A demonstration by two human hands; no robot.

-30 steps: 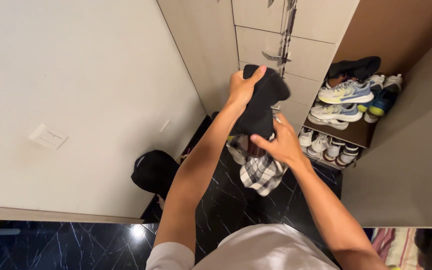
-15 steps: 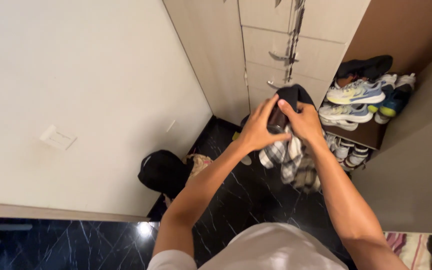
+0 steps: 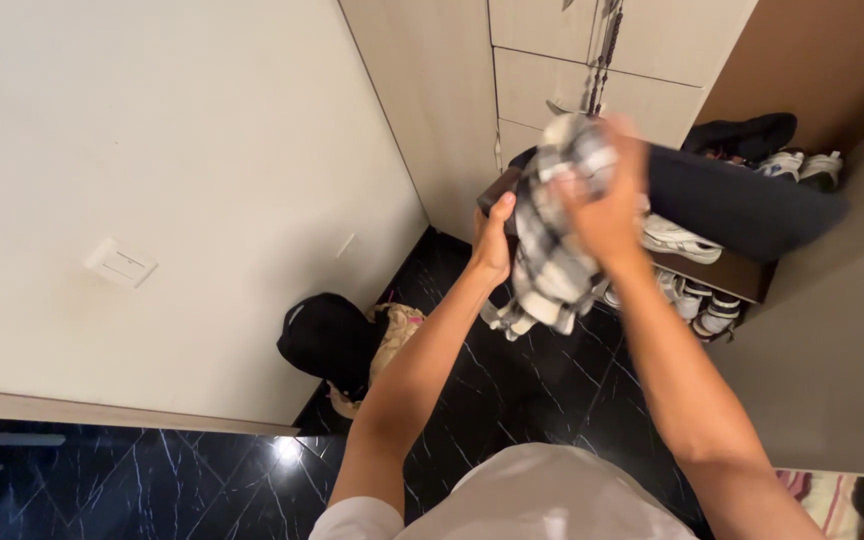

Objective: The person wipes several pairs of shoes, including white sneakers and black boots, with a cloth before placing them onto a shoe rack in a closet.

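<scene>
black marble floor (image 3: pixel 512 400) | shoe shelf (image 3: pixel 722 270) by drawers | left hand (image 3: pixel 493 240), right hand (image 3: pixel 607 205) both clutching plaid cloth (image 3: pixel 552 250)

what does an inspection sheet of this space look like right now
surface: black marble-look floor tiles with white veins, glossy.
job's things: black-and-white plaid cloth hanging between both hands; long dark navy garment stretched out to the right, blurred.
clutter: black bag on the floor by the wall, with a patterned item beside it.
hands: left hand grips the bundle's left edge; right hand is closed on the plaid cloth, blurred.
cables: nothing seen.
surroundings: plain white wall with a wall switch plate; beige drawer fronts; open shoe shelf holding sneakers.
</scene>
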